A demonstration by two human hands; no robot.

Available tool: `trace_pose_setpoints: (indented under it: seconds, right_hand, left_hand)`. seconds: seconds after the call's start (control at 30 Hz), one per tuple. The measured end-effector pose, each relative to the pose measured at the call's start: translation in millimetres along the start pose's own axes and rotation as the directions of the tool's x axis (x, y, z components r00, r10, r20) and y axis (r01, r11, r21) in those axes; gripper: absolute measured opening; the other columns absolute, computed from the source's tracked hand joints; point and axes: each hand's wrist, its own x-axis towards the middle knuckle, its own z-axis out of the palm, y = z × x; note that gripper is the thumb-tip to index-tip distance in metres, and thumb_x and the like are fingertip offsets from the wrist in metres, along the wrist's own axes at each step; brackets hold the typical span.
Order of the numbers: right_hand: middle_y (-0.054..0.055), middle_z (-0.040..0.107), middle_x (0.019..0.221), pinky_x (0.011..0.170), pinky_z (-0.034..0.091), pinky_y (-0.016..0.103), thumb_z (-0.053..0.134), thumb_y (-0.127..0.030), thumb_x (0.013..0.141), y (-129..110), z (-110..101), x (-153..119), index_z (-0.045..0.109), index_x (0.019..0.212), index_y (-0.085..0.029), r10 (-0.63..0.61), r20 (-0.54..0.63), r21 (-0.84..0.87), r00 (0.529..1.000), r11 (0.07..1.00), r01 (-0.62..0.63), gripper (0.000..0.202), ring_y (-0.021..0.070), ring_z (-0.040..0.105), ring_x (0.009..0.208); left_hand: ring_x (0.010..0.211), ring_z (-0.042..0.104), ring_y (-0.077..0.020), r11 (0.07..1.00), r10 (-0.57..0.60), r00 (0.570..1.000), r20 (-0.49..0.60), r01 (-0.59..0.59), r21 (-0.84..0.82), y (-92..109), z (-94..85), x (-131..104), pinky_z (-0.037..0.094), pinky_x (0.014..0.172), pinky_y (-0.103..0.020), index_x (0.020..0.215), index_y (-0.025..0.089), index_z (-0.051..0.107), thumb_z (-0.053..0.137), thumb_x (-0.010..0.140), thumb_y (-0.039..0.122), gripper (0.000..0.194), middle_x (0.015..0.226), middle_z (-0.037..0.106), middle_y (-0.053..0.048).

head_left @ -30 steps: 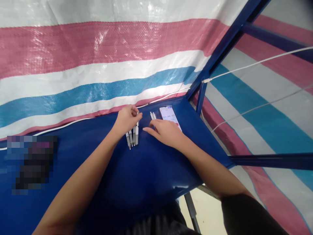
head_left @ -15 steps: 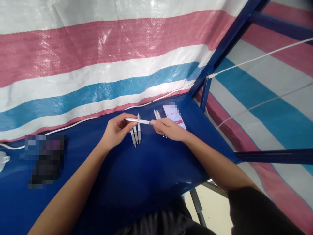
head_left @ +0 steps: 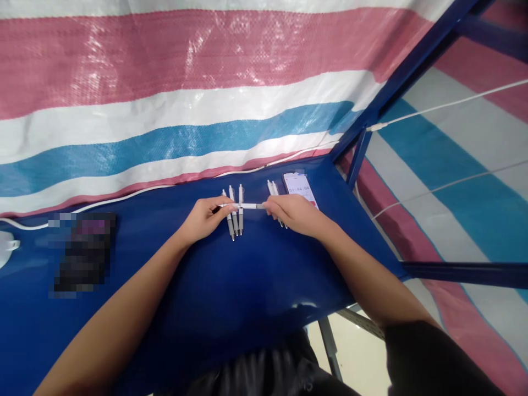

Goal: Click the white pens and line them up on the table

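Between my two hands a white pen (head_left: 249, 206) with a grey grip is held level above the blue table. My left hand (head_left: 208, 219) pinches its left end between thumb and fingers. The grey end sits in the closed fingers of my right hand (head_left: 293, 213). Under the held pen lie three white-and-grey pens (head_left: 235, 220), side by side with their tips toward me. More white pens (head_left: 272, 188) lie by my right hand, which partly covers them. A phone (head_left: 300, 187) with a timer on its lit screen rests just beyond that hand.
A blue tabletop (head_left: 247, 286) spreads beneath my arms. At the left lie a blurred dark object (head_left: 86, 253) and a white round item (head_left: 6, 247). A white cable (head_left: 119, 199) runs along the back edge, below a striped tarp (head_left: 165, 60). Blue frame posts (head_left: 363, 146) stand at the right.
The view has shifted slightly. More of the pen's grey grip shows beside my right hand, and my left fingers sit nearer the pen's middle. Both hands still hold it.
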Motion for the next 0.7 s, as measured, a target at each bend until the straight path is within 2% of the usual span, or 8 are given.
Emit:
trace_pose_setpoints:
  seconds: [0.13, 0.27, 0.33, 0.4, 0.53, 0.6, 0.63, 0.7]
  right_hand:
    - [0.005, 0.069, 0.097, 0.074, 0.041, 0.031, 0.062, -0.052, 0.107, 6, 2, 1, 0.059, 0.107, -0.022, -0.009, -0.131, 0.029, 0.991, 1.000, 0.013, 0.030, 0.0194, 0.059, 0.076]
    - [0.002, 0.065, 0.078, 0.073, 0.039, 0.032, 0.048, -0.053, 0.113, 9, 1, 3, 0.059, 0.094, -0.022, 0.073, -0.100, 0.077, 0.992, 0.995, -0.066, 0.037, 0.0197, 0.059, 0.071]
    - [0.003, 0.068, 0.086, 0.073, 0.040, 0.032, 0.057, -0.051, 0.109, 10, 1, 3, 0.060, 0.101, -0.022, 0.043, -0.126, 0.079, 0.991, 0.996, -0.033, 0.030, 0.0193, 0.059, 0.073]
    - [0.003, 0.070, 0.091, 0.073, 0.041, 0.032, 0.067, -0.053, 0.104, 9, 1, 4, 0.059, 0.110, -0.022, 0.024, -0.147, 0.105, 0.989, 0.994, -0.008, 0.032, 0.0192, 0.060, 0.074]
    - [0.002, 0.066, 0.080, 0.073, 0.041, 0.032, 0.048, -0.050, 0.113, 10, 2, 5, 0.057, 0.097, -0.022, 0.046, -0.115, 0.155, 0.992, 0.988, -0.028, 0.033, 0.0184, 0.058, 0.069]
    - [0.004, 0.069, 0.093, 0.072, 0.041, 0.032, 0.061, -0.050, 0.107, 12, 2, 5, 0.058, 0.107, -0.022, -0.001, -0.168, 0.144, 0.986, 0.989, 0.025, 0.028, 0.0176, 0.057, 0.070]
    - [0.004, 0.070, 0.098, 0.072, 0.041, 0.032, 0.068, -0.051, 0.103, 13, 2, 5, 0.057, 0.113, -0.022, -0.013, -0.186, 0.146, 0.983, 0.989, 0.041, 0.032, 0.0174, 0.057, 0.071]
    - [0.003, 0.068, 0.091, 0.072, 0.041, 0.032, 0.064, -0.054, 0.105, 15, 2, 5, 0.058, 0.109, -0.022, 0.006, -0.170, 0.162, 0.985, 0.987, 0.021, 0.033, 0.0179, 0.057, 0.070]
  left_hand:
    - [0.073, 0.061, -0.0161, 0.999, -0.033, 0.999, -0.038, 0.033, 0.002, 1, 1.1, 0, 0.046, 0.071, -0.027, 0.091, 0.016, 0.081, 0.067, 0.099, 0.065, 0.052, 0.081, 0.075, -0.004]
    - [0.073, 0.061, -0.0162, 0.998, -0.060, 0.996, -0.060, 0.060, -0.003, 1, 1.4, 0, 0.046, 0.071, -0.027, 0.091, 0.016, 0.081, 0.067, 0.098, 0.068, 0.054, 0.080, 0.074, -0.004]
    - [0.071, 0.060, -0.0158, 0.998, -0.069, 0.995, -0.068, 0.069, -0.003, 1, 1.3, 0, 0.046, 0.071, -0.027, 0.090, 0.016, 0.080, 0.067, 0.098, 0.069, 0.055, 0.080, 0.074, -0.004]
    - [0.071, 0.059, -0.0156, 0.997, -0.073, 0.994, -0.076, 0.073, -0.005, 1, 1.3, 0, 0.046, 0.070, -0.027, 0.090, 0.016, 0.080, 0.067, 0.097, 0.070, 0.056, 0.079, 0.073, -0.004]
    - [0.071, 0.059, -0.0161, 0.997, -0.075, 0.994, -0.084, 0.076, 0.003, 1, 1.2, 1, 0.045, 0.069, -0.027, 0.090, 0.016, 0.081, 0.068, 0.096, 0.072, 0.058, 0.079, 0.073, -0.004]
    - [0.071, 0.059, -0.0160, 0.997, -0.078, 0.994, -0.081, 0.078, -0.004, 0, 0.9, 1, 0.046, 0.069, -0.027, 0.091, 0.016, 0.081, 0.068, 0.096, 0.071, 0.057, 0.079, 0.073, -0.004]
    - [0.071, 0.060, -0.0160, 0.997, -0.081, 0.994, -0.079, 0.081, -0.009, 0, 0.8, 1, 0.047, 0.070, -0.027, 0.092, 0.016, 0.081, 0.068, 0.097, 0.069, 0.055, 0.080, 0.074, -0.004]
    - [0.073, 0.061, -0.0164, 0.996, -0.089, 0.993, -0.077, 0.088, -0.016, 0, 0.5, 1, 0.048, 0.073, -0.027, 0.094, 0.016, 0.082, 0.069, 0.097, 0.067, 0.053, 0.082, 0.076, -0.005]
